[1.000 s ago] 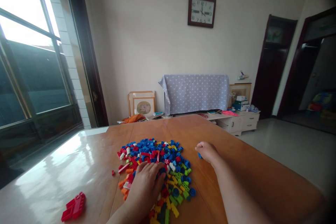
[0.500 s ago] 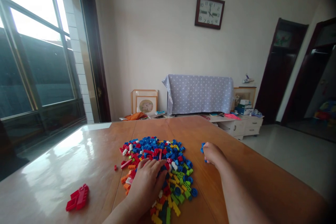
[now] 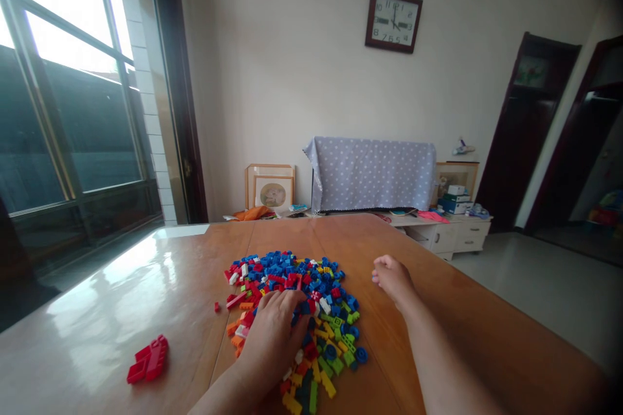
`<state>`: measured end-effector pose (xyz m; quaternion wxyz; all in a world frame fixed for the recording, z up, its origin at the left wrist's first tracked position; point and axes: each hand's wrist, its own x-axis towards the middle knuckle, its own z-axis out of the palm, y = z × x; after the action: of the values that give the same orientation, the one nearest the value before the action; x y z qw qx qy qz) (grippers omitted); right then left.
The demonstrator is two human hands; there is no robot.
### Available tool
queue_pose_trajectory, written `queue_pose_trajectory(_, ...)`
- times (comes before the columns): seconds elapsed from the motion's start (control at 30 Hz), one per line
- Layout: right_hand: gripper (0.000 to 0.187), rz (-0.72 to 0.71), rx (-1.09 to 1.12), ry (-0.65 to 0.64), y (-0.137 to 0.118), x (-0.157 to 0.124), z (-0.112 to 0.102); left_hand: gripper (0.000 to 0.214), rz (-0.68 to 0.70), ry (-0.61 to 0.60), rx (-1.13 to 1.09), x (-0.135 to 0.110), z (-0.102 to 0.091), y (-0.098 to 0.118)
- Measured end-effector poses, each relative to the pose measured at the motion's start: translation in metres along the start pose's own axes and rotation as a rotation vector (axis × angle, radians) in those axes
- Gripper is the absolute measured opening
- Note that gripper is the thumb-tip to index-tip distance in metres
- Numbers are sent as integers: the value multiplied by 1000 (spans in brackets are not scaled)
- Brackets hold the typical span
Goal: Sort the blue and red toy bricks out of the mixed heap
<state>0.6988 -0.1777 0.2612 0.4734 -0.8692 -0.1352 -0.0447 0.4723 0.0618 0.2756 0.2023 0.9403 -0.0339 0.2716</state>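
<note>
My left hand [image 3: 278, 325] rests low over the front-left part of a heap of toy building bricks [image 3: 280, 264], its fingers curled down. A dark blue brick [image 3: 302, 308] shows between its thumb and index finger; the other fingertips are hidden. To the right of the heap, my right hand [image 3: 394, 282] is closed in a fist above the bare wood. Only a trace of blue shows at its fingers, where blue bricks are held. The heap mixes blue, red, white, orange, yellow and green bricks. Joined red bricks [image 3: 148, 360] lie apart on the left.
A single small red brick [image 3: 217, 307] lies just left of the heap on the wooden table [image 3: 350, 233]. Behind the table stand a cloth-covered object [image 3: 372, 175], framed pictures [image 3: 273, 194] and a low white cabinet [image 3: 445, 237]. A wall clock [image 3: 394, 21] hangs above.
My right hand has turned and risen slightly, so the blue bricks it showed are now mostly hidden. My left hand stays at the heap with little movement. The view has shifted slightly.
</note>
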Motion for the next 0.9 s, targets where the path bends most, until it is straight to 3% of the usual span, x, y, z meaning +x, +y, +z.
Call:
queue_pose_trajectory(0.1, 23, -55, 107, -132, -20, -14, 20, 15, 1, 5, 10, 1, -2, 3)
queue_pose_trajectory(0.23, 20, -173, 223, -412, -50, -47, 47, 21, 37, -14, 31, 1, -3, 5)
queue_pose_trajectory(0.3, 26, -248, 343, -578, -62, -63, 54, 25, 46, -4, 34, 1, -1, 5)
queue_pose_trajectory(0.37, 35, -285, 427, -653, -70, -74, 57, 30, 52, 24, 24, -1, 2, 3)
queue_pose_trajectory(0.57, 46, -292, 484, -697, -74, -80, 54, 37, 95, 114, 0, -1, 11, -1)
queue_pose_trajectory(0.77, 42, -257, 450, -726, -78, -86, 54, 45, 119, 102, -6, -1, 14, 1)
queue_pose_trajectory(0.83, 34, -284, 401, -676, -76, -81, 53, 47, 115, 108, -10, -2, 15, 0)
queue_pose_trajectory(0.9, 25, -294, 237, -521, -69, -67, 49, 49, 109, 109, 0, -2, 15, -2)
